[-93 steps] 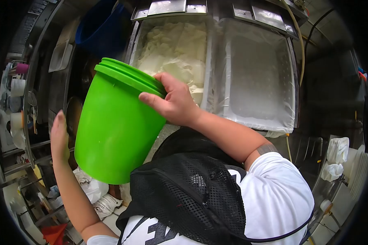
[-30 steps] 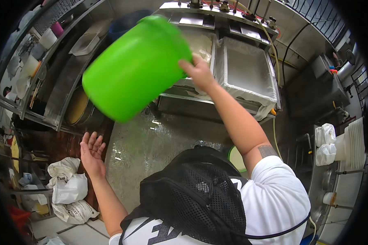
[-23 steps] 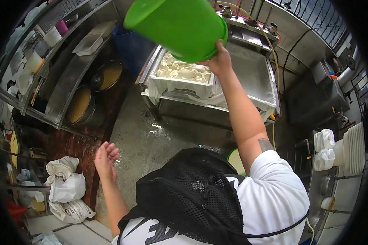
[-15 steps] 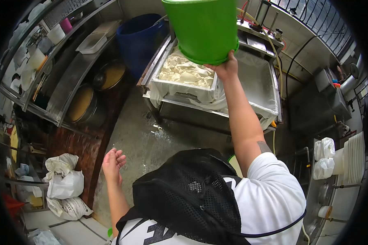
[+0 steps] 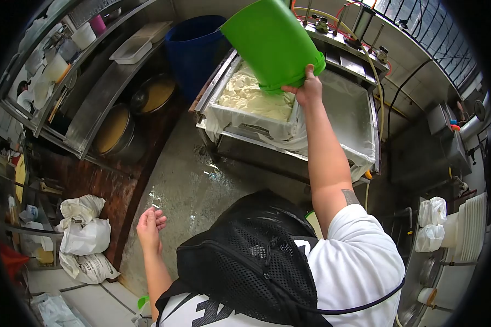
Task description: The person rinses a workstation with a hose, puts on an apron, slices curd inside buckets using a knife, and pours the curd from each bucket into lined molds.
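Note:
My right hand (image 5: 306,90) grips the lower edge of a tall green bucket (image 5: 273,46). The bucket is tilted, its upper end leaning left, over a white cloth-lined box (image 5: 251,124). Lumpy, cream-white curd-like stuff (image 5: 245,95) fills that box, partly hidden by the bucket. I cannot see inside the bucket. Low on the left, my left hand (image 5: 150,224) is held over the floor, apart from everything large, with its fingers curled in. A small pale spot shows at the fingertips; whether it is held is unclear.
A cloth-lined metal trough (image 5: 349,117) adjoins the box. Behind-left stands a blue barrel (image 5: 193,54). Pots of yellowish liquid (image 5: 114,128) sit under the metal shelf (image 5: 101,98). White sacks (image 5: 87,237) are stacked at left. The concrete floor (image 5: 185,185) looks wet.
The green bucket has gone from nearly upright to tilted, its upper end swinging left, and it covers more of the box's right side. My left hand stays low and curled.

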{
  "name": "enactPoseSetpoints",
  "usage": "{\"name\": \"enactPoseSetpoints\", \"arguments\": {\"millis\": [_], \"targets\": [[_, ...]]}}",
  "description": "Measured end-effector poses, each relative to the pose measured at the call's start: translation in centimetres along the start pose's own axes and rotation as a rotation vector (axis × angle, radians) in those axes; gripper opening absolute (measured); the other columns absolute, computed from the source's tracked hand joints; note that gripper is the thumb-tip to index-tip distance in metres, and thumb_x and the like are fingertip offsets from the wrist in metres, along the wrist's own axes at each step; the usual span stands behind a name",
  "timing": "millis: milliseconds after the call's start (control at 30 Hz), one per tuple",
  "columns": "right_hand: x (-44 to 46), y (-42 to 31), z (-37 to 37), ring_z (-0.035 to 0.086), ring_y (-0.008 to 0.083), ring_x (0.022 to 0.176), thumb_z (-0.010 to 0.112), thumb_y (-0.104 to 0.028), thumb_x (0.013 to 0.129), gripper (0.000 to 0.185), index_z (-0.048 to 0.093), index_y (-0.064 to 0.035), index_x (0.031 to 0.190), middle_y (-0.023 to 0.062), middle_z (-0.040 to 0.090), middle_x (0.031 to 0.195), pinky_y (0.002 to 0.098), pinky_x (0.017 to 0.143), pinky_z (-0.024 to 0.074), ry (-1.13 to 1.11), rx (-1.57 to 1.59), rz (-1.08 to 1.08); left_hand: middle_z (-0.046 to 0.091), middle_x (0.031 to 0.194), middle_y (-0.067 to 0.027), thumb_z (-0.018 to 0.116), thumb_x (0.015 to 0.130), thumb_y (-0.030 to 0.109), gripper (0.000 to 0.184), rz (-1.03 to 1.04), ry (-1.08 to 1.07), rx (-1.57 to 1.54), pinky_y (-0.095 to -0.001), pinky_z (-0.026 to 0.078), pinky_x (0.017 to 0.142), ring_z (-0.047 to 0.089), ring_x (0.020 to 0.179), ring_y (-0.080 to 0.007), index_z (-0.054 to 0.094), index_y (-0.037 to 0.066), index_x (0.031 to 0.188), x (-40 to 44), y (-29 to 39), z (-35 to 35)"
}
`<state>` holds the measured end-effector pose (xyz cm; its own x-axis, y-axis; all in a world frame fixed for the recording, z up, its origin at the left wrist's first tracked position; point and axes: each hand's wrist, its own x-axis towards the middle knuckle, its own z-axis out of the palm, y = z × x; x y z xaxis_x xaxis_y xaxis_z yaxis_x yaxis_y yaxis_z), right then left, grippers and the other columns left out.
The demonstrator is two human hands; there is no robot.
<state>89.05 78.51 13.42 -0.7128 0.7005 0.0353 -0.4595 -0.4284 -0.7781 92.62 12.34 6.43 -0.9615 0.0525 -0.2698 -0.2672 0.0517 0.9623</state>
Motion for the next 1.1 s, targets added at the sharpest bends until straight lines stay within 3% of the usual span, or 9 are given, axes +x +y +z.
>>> {"name": "enactPoseSetpoints", "arguments": {"millis": [167, 333, 400, 733, 767, 833, 900, 1000, 1100], "targets": [[-2.6, -0.4, 4.9, 0.074, 0.0373, 0.099, 0.058, -0.048, 0.107, 0.054, 0.051, -0.0077, 0.142, 0.0148, 0.066, 0.129, 0.0521, 0.062, 0.0686, 0.073, -0.449, -0.139, 0.074, 0.107, -0.0074, 0.058, 0.11, 0.028, 0.033, -0.013, 0.031, 0.017, -0.0299, 0.058, 0.074, 0.071, 0.085, -0.0139, 0.064, 0.003, 0.13, -0.8, -0.1, -0.8], [-4.6, -0.2, 9.0, 0.071, 0.0463, 0.097, 0.067, -0.041, 0.102, 0.046, 0.058, -0.0008, 0.124, 0.0275, 0.069, 0.12, 0.0544, 0.081, 0.0581, -0.046, -1.409, -0.633, 0.074, 0.11, -0.0072, 0.059, 0.11, 0.03, 0.036, -0.021, -0.049, -0.005, -0.0292, 0.057, 0.076, 0.071, 0.089, -0.0139, 0.063, 0.003, 0.132, -0.5, -1.4, -1.3], [-7.8, -0.4, 12.0, 0.067, 0.0482, 0.106, 0.07, -0.037, 0.099, 0.042, 0.059, 0.0004, 0.114, 0.0307, 0.068, 0.116, 0.0541, 0.09, 0.0522, -0.083, -1.387, -0.57, 0.073, 0.111, -0.0073, 0.06, 0.109, 0.03, 0.037, -0.037, -0.092, -0.008, -0.029, 0.057, 0.077, 0.07, 0.092, -0.0141, 0.063, 0.002, 0.134, 0.5, -1.5, -0.2], [-26.6, 5.6, 12.8, 0.064, 0.0327, 0.097, 0.071, -0.025, 0.086, 0.021, 0.062, -0.0095, 0.097, 0.0092, 0.064, 0.097, 0.0427, 0.088, 0.0541, -0.786, -1.727, -1.03, 0.061, 0.142, -0.016, 0.059, 0.106, 0.053, 0.071, 0.025, -0.269, -0.499, -0.0423, 0.054, 0.098, 0.065, 0.121, -0.0287, 0.044, 0.003, 0.154, -0.2, 4.5, 10.1], [-28.8, 6.8, 11.4, 0.062, 0.0332, 0.106, 0.069, -0.027, 0.085, 0.026, 0.065, -0.0116, 0.104, 0.0093, 0.065, 0.108, 0.0564, 0.093, 0.0537, -0.859, -1.768, -1.145, 0.063, 0.139, -0.0159, 0.06, 0.105, 0.054, 0.071, -0.051, -0.271, -0.645, -0.0429, 0.057, 0.093, 0.067, 0.119, -0.0279, 0.046, 0.002, 0.152, -1.8, 5.0, 10.3], [-33.0, 8.7, 8.3, 0.056, 0.0331, 0.118, 0.069, -0.023, 0.082, 0.028, 0.064, -0.0142, 0.109, 0.0071, 0.063, 0.111, 0.072, 0.108, 0.0435, -1.082, -1.775, -1.029, 0.064, 0.135, -0.0144, 0.065, 0.104, 0.05, 0.067, -0.161, -0.314, -0.509, -0.0444, 0.06, 0.084, 0.068, 0.114, -0.0297, 0.049, 0.002, 0.148, -3.5, 3.1, 10.0], [-36.2, 10.9, 5.2, 0.056, 0.0322, 0.119, 0.071, -0.018, 0.08, 0.031, 0.062, -0.0126, 0.109, 0.007, 0.062, 0.11, 0.0744, 0.107, 0.0424, -1.18, -1.755, -0.81, 0.068, 0.12, -0.0147, 0.066, 0.096, 0.016, 0.044, -0.297, -0.151, -0.325, -0.0473, 0.063, 0.073, 0.073, 0.097, -0.0309, 0.057, -0.003, 0.135, -3.3, -5.1, 9.2], [-40.2, 11.0, 0.8, 0.057, 0.036, 0.121, 0.079, -0.026, 0.085, 0.039, 0.062, -0.0074, 0.114, 0.0117, 0.063, 0.116, 0.0584, 0.11, 0.0459, -1.17, -1.571, -0.326, 0.066, 0.116, -0.0247, 0.054, 0.088, 0.004, 0.041, -0.576, -0.262, -0.223, -0.0567, 0.064, 0.078, 0.073, 0.096, -0.0401, 0.055, -0.01, 0.127, -2.8, -12.5, 8.6], [-43.9, 6.1, -6.3, 0.055, 0.042, 0.129, 0.081, -0.031, 0.086, 0.058, 0.059, -0.0011, 0.13, 0.0221, 0.06, 0.133, 0.0497, 0.111, 0.0464, -0.468, -1.523, -0.365, 0.063, 0.119, -0.0266, 0.054, 0.088, 0.003, 0.045, -0.725, -0.373, -0.003, -0.0584, 0.062, 0.083, 0.071, 0.102, -0.0404, 0.049, -0.014, 0.13, -5.6, -14.6, 12.2]]}}
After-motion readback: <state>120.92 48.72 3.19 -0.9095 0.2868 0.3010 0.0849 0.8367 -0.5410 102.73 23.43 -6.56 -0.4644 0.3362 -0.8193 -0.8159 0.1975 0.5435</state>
